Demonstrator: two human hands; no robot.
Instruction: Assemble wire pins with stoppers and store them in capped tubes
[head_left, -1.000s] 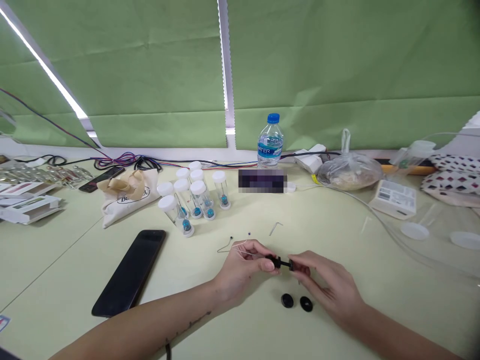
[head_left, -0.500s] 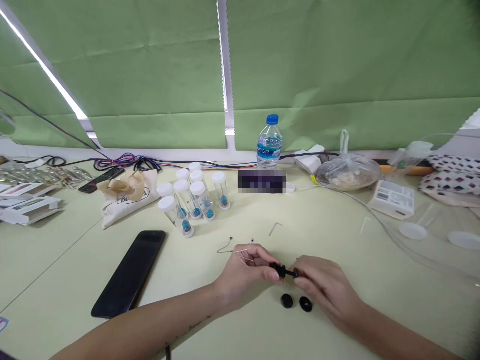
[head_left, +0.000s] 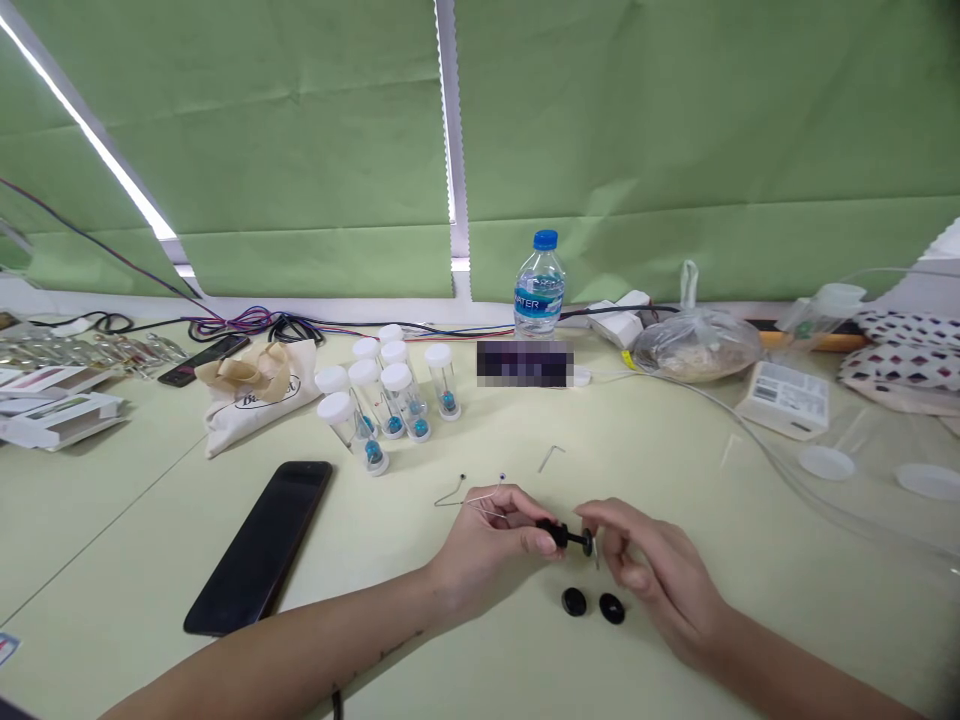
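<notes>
My left hand (head_left: 495, 540) pinches a small black part (head_left: 556, 533) between thumb and fingers. From it a short black rod runs right to a black wheel-like disc (head_left: 588, 542). Thin bent silver wire (head_left: 450, 500) with small dark ends stretches out behind this hand. Just right of the disc my right hand (head_left: 652, 560) has its fingers apart, the index finger near the disc's top. A thin metal piece (head_left: 597, 553) shows at the disc's outer face; whether a fingertip touches it I cannot tell. Two loose black discs (head_left: 574, 602) lie on the table below.
An L-shaped hex key (head_left: 551, 458) lies beyond my hands. Several white-capped clear tubes (head_left: 373, 430) stand left of centre. A black phone (head_left: 259, 550) rests at the left. Behind are a water bottle (head_left: 539, 290), a cloth bag (head_left: 262, 395) and a knotted plastic bag (head_left: 697, 345).
My right hand's fingers have spread and come off the disc, which is now uncovered with the thin metal piece beside it. The left hand has hardly moved.
</notes>
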